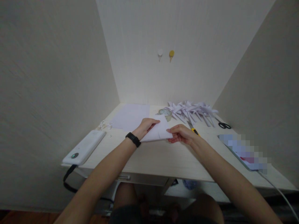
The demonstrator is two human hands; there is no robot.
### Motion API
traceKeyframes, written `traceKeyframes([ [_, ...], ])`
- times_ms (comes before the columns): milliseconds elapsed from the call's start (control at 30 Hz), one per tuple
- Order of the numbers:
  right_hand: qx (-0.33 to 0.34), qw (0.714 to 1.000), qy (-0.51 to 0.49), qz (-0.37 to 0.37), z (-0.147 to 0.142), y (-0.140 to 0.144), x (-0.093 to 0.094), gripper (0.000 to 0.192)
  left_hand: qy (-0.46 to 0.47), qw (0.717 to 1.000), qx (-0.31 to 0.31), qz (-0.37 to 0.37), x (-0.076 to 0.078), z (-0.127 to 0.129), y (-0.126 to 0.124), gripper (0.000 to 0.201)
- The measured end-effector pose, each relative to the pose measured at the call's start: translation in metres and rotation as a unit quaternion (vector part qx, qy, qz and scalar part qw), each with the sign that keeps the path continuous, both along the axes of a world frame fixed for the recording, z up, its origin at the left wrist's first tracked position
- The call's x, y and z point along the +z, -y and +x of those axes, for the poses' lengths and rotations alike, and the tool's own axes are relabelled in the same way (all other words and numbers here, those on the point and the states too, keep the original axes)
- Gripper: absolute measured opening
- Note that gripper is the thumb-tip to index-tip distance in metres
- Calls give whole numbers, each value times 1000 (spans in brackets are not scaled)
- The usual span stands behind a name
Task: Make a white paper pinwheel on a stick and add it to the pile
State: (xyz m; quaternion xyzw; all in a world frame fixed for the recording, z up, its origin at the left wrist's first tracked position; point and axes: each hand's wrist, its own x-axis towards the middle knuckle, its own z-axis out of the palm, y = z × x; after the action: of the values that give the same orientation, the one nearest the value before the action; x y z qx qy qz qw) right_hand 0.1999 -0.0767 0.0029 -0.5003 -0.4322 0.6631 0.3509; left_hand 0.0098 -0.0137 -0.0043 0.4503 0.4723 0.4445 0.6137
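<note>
Both hands pinch a folded white paper (157, 132) lying mid-table: left hand (146, 126) with fingers curled over its left edge, right hand (181, 133) gripping its right corner. Bare table (163, 158) lies toward the near edge.

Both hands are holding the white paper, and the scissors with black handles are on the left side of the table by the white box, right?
Not quite. In the head view the scissors lie on the right side of the table, far from the white box. The left hand and right hand do hold the white paper.

Head view, down over desk (163, 155)
</note>
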Motion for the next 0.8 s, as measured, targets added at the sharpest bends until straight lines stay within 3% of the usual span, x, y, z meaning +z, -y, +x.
traceKeyframes([
  [567,-4,999,24,-32,-4,4,4,8,4,1000,20,6,-1,0,-1,17],
  [800,43,998,42,-31,2,-1,-1,18,20,999,38,-14,4,2,3,11],
])
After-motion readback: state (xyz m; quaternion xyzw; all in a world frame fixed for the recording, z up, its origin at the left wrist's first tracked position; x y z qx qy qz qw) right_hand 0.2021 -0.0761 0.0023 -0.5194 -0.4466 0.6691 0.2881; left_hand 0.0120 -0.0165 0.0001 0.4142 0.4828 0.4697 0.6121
